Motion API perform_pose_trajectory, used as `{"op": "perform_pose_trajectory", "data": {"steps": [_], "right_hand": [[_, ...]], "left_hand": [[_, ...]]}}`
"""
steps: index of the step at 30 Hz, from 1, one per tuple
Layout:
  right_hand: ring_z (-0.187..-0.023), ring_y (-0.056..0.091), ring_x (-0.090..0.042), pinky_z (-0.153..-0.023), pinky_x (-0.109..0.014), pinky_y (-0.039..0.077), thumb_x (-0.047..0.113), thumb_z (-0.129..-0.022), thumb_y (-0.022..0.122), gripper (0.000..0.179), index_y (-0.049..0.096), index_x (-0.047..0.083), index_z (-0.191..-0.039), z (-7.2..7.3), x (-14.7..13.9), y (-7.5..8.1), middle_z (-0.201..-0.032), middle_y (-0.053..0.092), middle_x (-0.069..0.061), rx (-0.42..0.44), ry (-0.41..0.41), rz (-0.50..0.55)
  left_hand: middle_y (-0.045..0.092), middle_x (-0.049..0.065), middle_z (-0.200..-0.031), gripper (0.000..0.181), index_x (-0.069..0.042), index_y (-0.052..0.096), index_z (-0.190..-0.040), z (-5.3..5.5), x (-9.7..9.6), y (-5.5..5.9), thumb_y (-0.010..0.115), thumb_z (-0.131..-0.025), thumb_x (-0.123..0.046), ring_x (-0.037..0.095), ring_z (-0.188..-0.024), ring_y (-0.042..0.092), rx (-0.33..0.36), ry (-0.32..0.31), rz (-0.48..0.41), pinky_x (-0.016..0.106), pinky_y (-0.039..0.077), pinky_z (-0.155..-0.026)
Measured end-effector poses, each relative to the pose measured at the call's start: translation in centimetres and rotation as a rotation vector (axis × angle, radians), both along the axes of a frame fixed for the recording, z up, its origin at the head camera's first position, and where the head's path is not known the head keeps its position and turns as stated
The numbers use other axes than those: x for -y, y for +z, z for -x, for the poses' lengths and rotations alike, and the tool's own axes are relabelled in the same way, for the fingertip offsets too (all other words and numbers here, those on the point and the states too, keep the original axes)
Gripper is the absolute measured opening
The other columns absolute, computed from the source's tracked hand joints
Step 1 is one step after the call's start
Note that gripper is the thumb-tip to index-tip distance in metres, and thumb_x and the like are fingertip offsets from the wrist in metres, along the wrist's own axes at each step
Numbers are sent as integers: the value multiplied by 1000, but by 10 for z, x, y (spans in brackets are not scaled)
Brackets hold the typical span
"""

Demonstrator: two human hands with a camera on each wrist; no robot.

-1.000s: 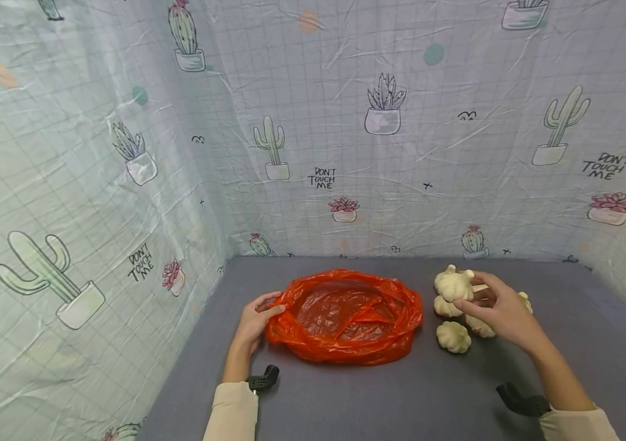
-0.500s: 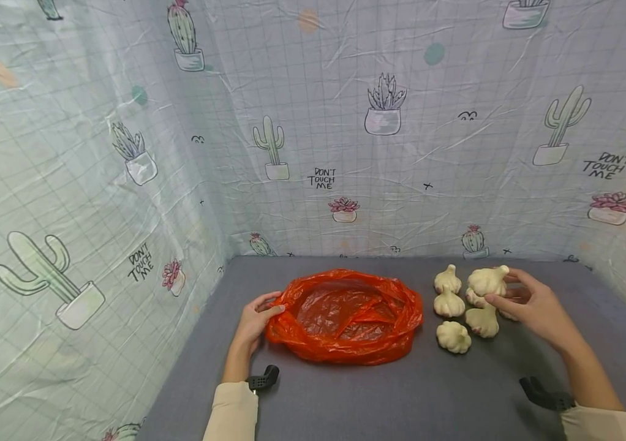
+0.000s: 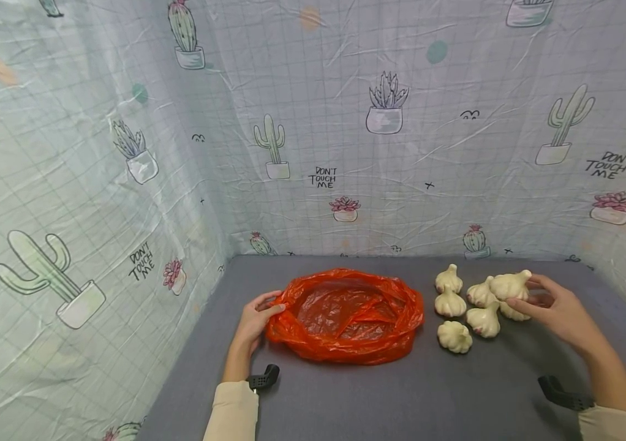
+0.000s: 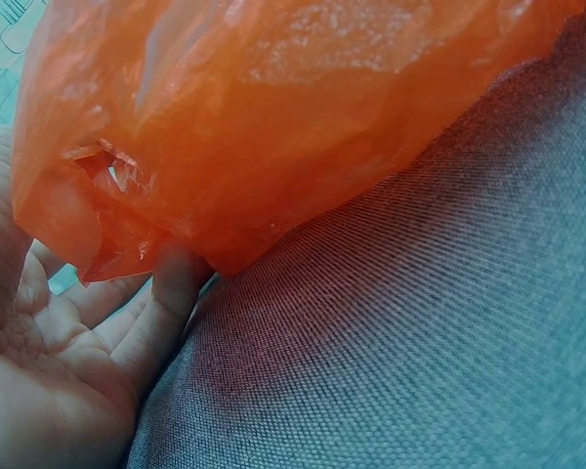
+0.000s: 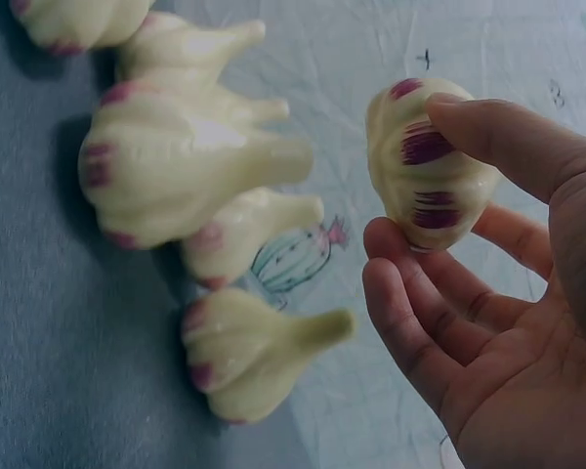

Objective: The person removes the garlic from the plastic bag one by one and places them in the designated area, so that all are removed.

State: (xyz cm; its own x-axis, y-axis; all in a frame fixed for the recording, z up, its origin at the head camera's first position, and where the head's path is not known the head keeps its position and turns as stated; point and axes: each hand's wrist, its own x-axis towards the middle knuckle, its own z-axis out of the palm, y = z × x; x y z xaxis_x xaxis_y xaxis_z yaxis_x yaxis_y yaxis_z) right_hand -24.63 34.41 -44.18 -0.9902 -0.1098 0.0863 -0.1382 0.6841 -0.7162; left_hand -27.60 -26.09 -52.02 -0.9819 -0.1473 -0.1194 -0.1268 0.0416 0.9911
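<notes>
A red plastic bag (image 3: 340, 354) lies on the grey table with its mouth spread wide and upward. At its left end my left hand (image 3: 254, 320) pinches the bag's edge, thumb over it and fingers beneath. The left wrist view shows the crumpled orange-red film (image 4: 264, 117) against my fingers (image 4: 151, 327). To the right, my right hand (image 3: 558, 313) grips a garlic bulb (image 3: 509, 285) between thumb and fingertips, raised above the others. Purple streaks mark the held garlic bulb (image 5: 430, 176) in the right wrist view, where a gap separates it from the bulbs behind.
Several more garlic bulbs cluster right of the bag, including a front one (image 3: 454, 337), a middle one (image 3: 484, 321) and a back one (image 3: 448, 278). A cactus-print sheet (image 3: 302, 226) hangs behind and left of the table (image 3: 368, 404).
My right hand has carried the garlic bulb rightward, away from the bag and across the cluster to its right side. My left hand and the bag have stayed in place.
</notes>
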Motion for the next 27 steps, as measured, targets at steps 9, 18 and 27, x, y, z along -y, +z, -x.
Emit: {"op": "perform_pose_trajectory", "data": {"steps": [9,18,27], "right_hand": [[-90,39,28,-68,-22,49,33,-101,66,85,19,-9,-158,1,-16,-10,-149,33,-42,38,12,9],[-89,42,26,-69,-19,49,31,-100,67,82,24,-14,-153,1,-27,-20,-146,36,-43,55,17,-1],[-94,51,15,-74,-32,52,34,-99,67,84,25,-15,-153,2,-39,-32,-145,41,-43,117,59,-81]], "left_hand": [[67,17,-129,47,-12,68,-133,0,-1,1,80,-88,-19,17,-98,68,-7,-4,9,30,59,-80],[68,14,-127,45,-15,69,-131,-1,1,0,81,-88,-18,19,-99,69,4,-3,11,32,60,-80],[68,15,-125,46,-12,68,-132,1,0,-1,80,-88,-18,18,-98,68,-9,-2,15,31,59,-80]]}}
